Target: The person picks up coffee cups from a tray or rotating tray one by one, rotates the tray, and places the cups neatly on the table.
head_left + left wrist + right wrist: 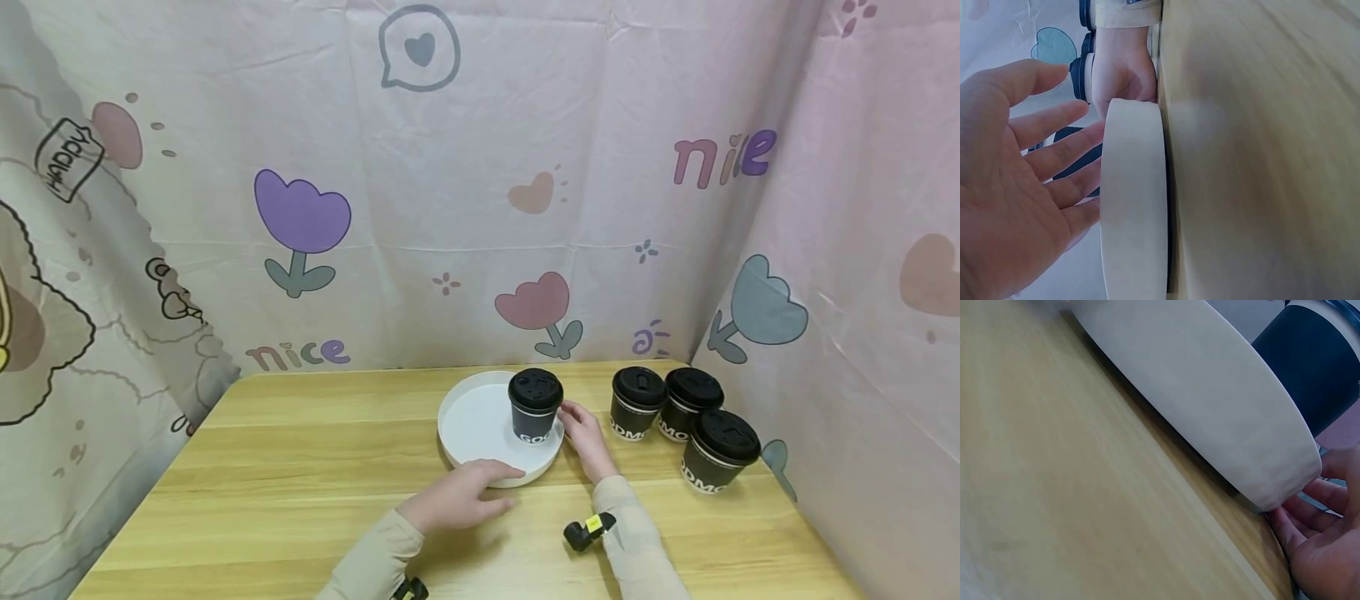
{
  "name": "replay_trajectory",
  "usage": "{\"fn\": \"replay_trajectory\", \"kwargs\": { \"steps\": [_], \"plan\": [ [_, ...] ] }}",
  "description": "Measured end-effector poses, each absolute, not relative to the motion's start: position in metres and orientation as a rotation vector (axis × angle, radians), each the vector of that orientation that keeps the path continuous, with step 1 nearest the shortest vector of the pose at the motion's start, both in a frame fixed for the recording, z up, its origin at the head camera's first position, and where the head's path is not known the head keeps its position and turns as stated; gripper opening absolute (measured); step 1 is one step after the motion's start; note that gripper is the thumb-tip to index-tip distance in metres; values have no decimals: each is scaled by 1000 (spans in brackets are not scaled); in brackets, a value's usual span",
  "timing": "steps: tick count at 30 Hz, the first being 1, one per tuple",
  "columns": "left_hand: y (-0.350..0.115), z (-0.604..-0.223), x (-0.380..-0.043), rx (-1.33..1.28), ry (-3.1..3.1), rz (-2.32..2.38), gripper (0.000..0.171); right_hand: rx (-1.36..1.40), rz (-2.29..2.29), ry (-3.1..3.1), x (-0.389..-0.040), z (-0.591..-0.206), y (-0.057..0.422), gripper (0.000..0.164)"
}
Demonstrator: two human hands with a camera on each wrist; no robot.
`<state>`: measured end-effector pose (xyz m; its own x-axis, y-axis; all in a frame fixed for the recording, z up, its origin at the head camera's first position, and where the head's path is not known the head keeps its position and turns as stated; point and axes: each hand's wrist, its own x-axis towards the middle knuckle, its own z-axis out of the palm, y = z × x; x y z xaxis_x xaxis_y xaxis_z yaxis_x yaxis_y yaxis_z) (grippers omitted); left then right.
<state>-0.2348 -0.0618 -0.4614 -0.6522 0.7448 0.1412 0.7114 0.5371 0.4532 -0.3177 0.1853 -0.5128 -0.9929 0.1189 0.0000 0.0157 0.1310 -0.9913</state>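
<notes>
A round white tray (480, 425) sits at the middle of the wooden table, with one black paper coffee cup (534, 408) with a black lid upright on its right side. My left hand (468, 496) is at the tray's front edge, its fingers extended and spread over the rim; in the left wrist view the palm (1010, 206) faces the tray's wall. At the right edge, my right hand (588, 437) grips the tray's rim, the thumb low against its wall and the fingers curving round the edge, as the right wrist view shows.
To the right stand several more lidded black cups: one cup (637, 404), another cup (692, 402) close beside it, and a nearer cup (718, 452). A printed cloth (420, 167) hangs behind the table (315, 467) and along both sides.
</notes>
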Motion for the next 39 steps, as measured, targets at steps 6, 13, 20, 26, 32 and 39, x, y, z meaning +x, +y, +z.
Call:
{"fn": "replay_trajectory", "kwargs": {
  "steps": [6, 13, 20, 26, 32, 39],
  "plan": [
    [-65, -462, -237, 1302, 2689, 777, 40, -135, 2033, -2287, -320, -514, 185, 47],
    [-72, -459, -243, 1280, 2673, 833, 38, -123, 2056, -2268, -321, -516, 185, 43],
    [-81, -457, -251, 1239, 2662, 922, 36, -120, 2099, -2219, -320, -514, 183, 41],
    [-91, -459, -257, 1134, 2652, 991, 36, -117, 2119, -2205, -321, -515, 183, 42],
    [-96, -456, -259, 1053, 2658, 983, 36, -131, 2114, -2206, -320, -513, 183, 42],
    [-98, -453, -260, 1016, 2657, 974, 36, -133, 2115, -2212, -322, -516, 185, 43]
  ]
}}
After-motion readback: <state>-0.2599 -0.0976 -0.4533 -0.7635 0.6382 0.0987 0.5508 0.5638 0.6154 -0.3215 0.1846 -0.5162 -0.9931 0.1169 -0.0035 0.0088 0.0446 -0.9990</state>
